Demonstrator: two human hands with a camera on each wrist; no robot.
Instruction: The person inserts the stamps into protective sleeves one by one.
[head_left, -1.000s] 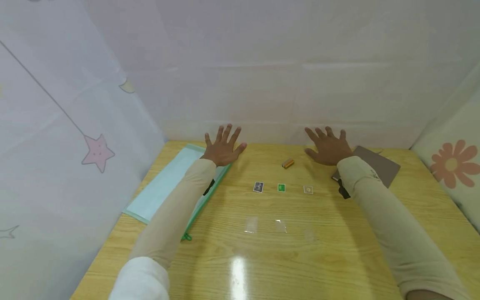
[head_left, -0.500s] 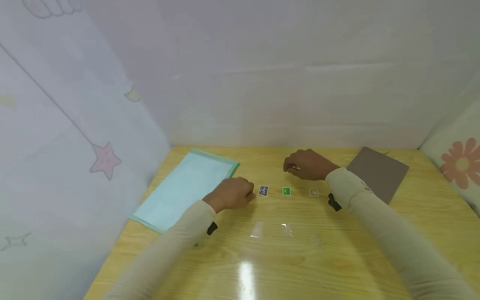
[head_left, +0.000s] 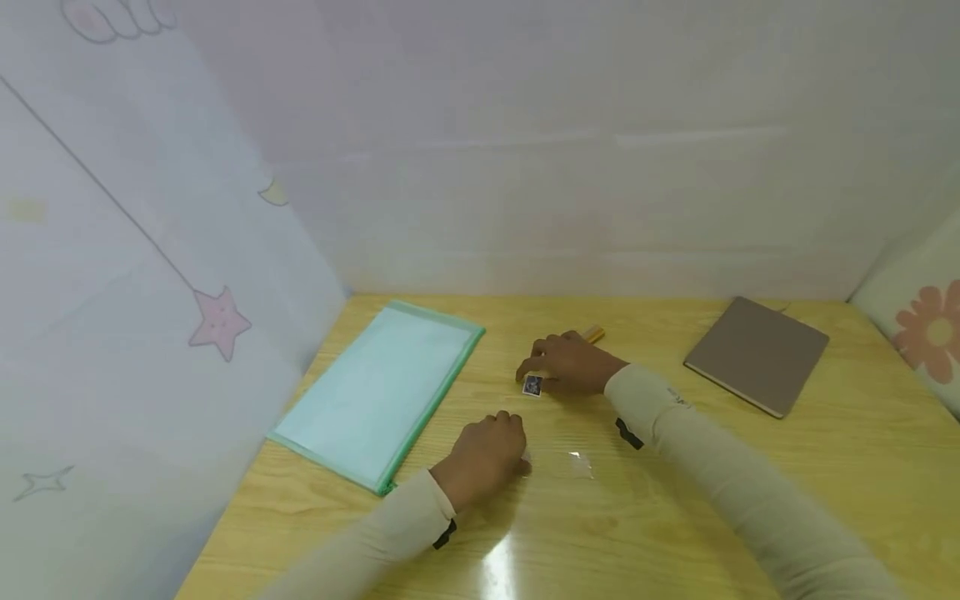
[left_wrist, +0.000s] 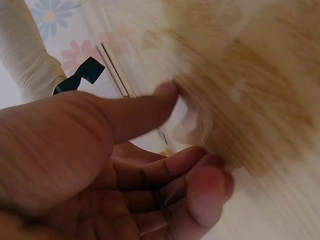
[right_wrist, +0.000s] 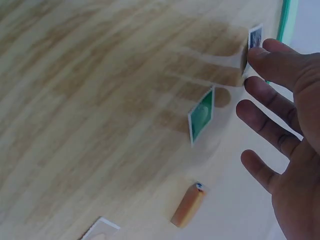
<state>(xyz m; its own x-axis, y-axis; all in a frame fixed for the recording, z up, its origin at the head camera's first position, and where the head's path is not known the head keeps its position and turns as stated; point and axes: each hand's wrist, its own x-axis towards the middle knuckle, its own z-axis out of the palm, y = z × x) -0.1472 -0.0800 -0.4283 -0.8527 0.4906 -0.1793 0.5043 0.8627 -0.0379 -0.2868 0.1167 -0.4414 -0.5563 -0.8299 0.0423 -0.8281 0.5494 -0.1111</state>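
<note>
- Your right hand (head_left: 573, 364) has moved left from where it was half a second ago and is now at the dark stamp (head_left: 532, 385), leftmost of the row on the table (head_left: 660, 533).
- Your right thumb and index finger are bent around that stamp, a small gap between them, with the other fingers spread loosely; you may be touching its edges, but I cannot tell whether you have a grip.
- The dark stamp lies about where it did in the earlier frame.
- Your left hand (head_left: 486, 458) was beside that stamp; it is now nearer you, at the left clear film (head_left: 527, 458).
- Your left fingers are curled, the thumb held apart from them; the left wrist view shows film in that gap, yet I cannot tell whether you are pinching it.
- The other clear film (head_left: 580, 465) lies to the right.
- The orange block (head_left: 594, 334), covered by your right hand half a second ago, now shows on the far side of it.
- The notebook (head_left: 757, 357), partly behind your sleeve before, is now fully in sight at the far right; the green-edged folder (head_left: 378, 392) lies on the left.
- The right wrist view shows the green stamp (right_wrist: 201, 115) and part of the pale stamp (right_wrist: 100, 231), both hidden in the head view.
</note>
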